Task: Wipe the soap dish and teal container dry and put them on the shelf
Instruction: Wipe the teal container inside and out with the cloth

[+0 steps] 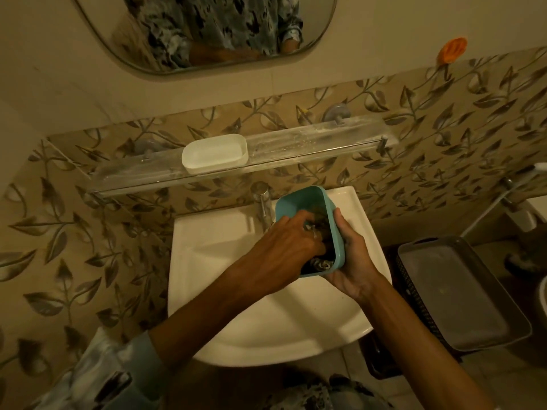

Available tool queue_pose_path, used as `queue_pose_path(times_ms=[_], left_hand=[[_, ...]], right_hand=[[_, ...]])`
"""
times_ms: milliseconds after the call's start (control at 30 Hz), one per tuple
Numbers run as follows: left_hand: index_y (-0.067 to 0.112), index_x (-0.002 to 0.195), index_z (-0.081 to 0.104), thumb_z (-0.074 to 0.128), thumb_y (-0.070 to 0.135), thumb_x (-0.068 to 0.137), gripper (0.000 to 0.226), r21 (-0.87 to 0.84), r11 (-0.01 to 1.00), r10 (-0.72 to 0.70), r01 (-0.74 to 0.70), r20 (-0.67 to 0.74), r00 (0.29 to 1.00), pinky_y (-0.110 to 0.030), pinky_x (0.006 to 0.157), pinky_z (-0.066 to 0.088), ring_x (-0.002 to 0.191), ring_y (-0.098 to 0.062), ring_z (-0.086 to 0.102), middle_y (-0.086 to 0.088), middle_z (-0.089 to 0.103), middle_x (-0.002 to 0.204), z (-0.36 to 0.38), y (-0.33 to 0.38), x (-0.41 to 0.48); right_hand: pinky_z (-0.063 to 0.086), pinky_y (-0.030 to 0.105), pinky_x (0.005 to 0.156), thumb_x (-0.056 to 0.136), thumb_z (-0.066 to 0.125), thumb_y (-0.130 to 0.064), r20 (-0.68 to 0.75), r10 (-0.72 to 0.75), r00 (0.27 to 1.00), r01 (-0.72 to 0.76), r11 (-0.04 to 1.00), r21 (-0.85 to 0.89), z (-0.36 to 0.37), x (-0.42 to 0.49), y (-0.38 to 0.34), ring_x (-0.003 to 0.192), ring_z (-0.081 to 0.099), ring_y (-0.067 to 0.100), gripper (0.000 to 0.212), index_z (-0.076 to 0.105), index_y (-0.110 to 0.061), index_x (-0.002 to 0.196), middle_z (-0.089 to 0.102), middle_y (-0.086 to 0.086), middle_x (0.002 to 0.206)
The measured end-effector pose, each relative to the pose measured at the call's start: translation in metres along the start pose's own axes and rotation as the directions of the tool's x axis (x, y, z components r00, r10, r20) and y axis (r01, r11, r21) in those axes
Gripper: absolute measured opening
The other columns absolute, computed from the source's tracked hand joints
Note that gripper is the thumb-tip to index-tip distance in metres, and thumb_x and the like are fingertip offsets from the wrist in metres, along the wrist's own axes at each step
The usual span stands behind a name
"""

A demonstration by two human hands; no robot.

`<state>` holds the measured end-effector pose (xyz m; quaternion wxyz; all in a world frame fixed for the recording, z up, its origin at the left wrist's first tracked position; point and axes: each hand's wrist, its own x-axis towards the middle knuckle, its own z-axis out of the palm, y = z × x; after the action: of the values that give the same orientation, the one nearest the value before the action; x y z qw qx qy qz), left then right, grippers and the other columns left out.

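Observation:
The teal container (299, 199) is held tilted above the white sink (225, 294), its open side facing left. My right hand (352, 261) grips its outer wall and bottom edge from the right. My left hand (284, 247) reaches inside it, fingers curled round a dark patterned cloth (321, 263) that is pressed against the inner wall. The white soap dish (214, 153) sits on the clear glass shelf (325, 143), left of the shelf's middle.
A chrome tap (262, 202) stands just left of the container. A mirror (207, 31) hangs above. A grey tray on a dark basket (461, 294) sits right of the sink. An orange hook (451, 50) is stuck on the wall.

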<state>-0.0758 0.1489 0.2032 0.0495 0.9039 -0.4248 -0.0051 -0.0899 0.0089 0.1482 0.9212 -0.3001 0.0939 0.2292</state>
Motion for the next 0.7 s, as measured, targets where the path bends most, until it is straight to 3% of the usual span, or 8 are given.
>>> queue_pose_path(times_ms=[133, 333, 500, 700], left_hand=[[0.016, 0.12, 0.059, 0.069, 0.026, 0.082, 0.041, -0.021, 0.959, -0.282, 0.282, 0.003, 0.959, -0.04, 0.1, 0.038, 0.119, -0.027, 0.044, -0.007, 0.061, 0.122, 0.0, -0.005, 0.019], [0.011, 0.115, 0.058, 0.07, 0.028, 0.078, 0.043, -0.039, 0.903, -0.43, 0.428, -0.098, 0.897, -0.037, 0.089, 0.043, 0.105, -0.029, 0.05, -0.01, 0.063, 0.111, -0.006, 0.007, 0.02], [0.012, 0.122, 0.053, 0.068, 0.019, 0.08, 0.046, -0.111, 0.876, -0.461, 0.469, 0.093, 0.883, -0.035, 0.083, 0.045, 0.106, -0.028, 0.051, -0.01, 0.06, 0.116, -0.014, 0.017, 0.015], [0.012, 0.111, 0.059, 0.059, 0.022, 0.087, 0.026, -0.31, 0.831, -0.349, 0.462, 0.358, 0.866, -0.026, 0.064, 0.047, 0.081, -0.016, 0.057, -0.007, 0.062, 0.1, -0.031, 0.014, 0.009]], right_hand=[[0.054, 0.046, 0.085, 0.085, 0.057, -0.051, -0.008, 0.017, 1.0, -0.017, 0.999, -0.037, 0.004, 0.007, -0.003, 0.114, 0.06, 0.03, 0.052, 0.063, -0.017, 0.125, 0.06, 0.017, 0.129], [0.049, 0.043, 0.095, 0.08, 0.061, -0.053, -0.046, -0.096, 0.994, 0.088, 0.983, -0.159, 0.004, 0.016, -0.011, 0.104, 0.064, 0.024, 0.047, 0.07, -0.021, 0.114, 0.068, 0.011, 0.114], [0.054, 0.04, 0.086, 0.082, 0.054, -0.051, -0.08, -0.138, 0.987, 0.13, 0.987, -0.1, 0.001, 0.017, -0.005, 0.099, 0.066, 0.025, 0.042, 0.075, -0.021, 0.104, 0.07, 0.012, 0.107], [0.058, 0.037, 0.079, 0.083, 0.048, -0.05, -0.063, -0.147, 0.987, 0.135, 0.977, -0.163, -0.005, 0.012, -0.008, 0.093, 0.07, 0.025, 0.046, 0.075, -0.019, 0.104, 0.072, 0.012, 0.105]])
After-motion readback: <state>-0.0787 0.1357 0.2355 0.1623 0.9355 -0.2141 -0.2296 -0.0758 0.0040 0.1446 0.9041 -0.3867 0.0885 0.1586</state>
